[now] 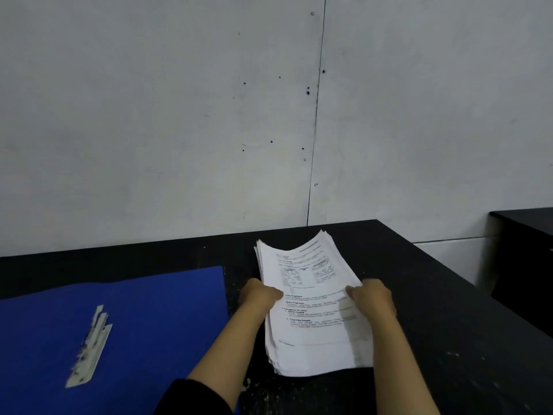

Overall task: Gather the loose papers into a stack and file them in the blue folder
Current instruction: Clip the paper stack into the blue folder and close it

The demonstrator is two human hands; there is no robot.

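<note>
A thick stack of printed white papers (311,333) rests on the black table, its far end curling upward. My left hand (258,293) grips the stack's left edge and my right hand (372,296) grips its right edge, both about halfway along. To the left lies the blue folder (155,319), opened flat, with a pale metal fastener strip (89,351) on its inner face. The folder's near and left parts run out of view.
The black table (434,310) backs onto a grey wall (179,115). Its right edge slants from the far corner toward me. A second dark desk (526,256) stands apart at the right, across a gap.
</note>
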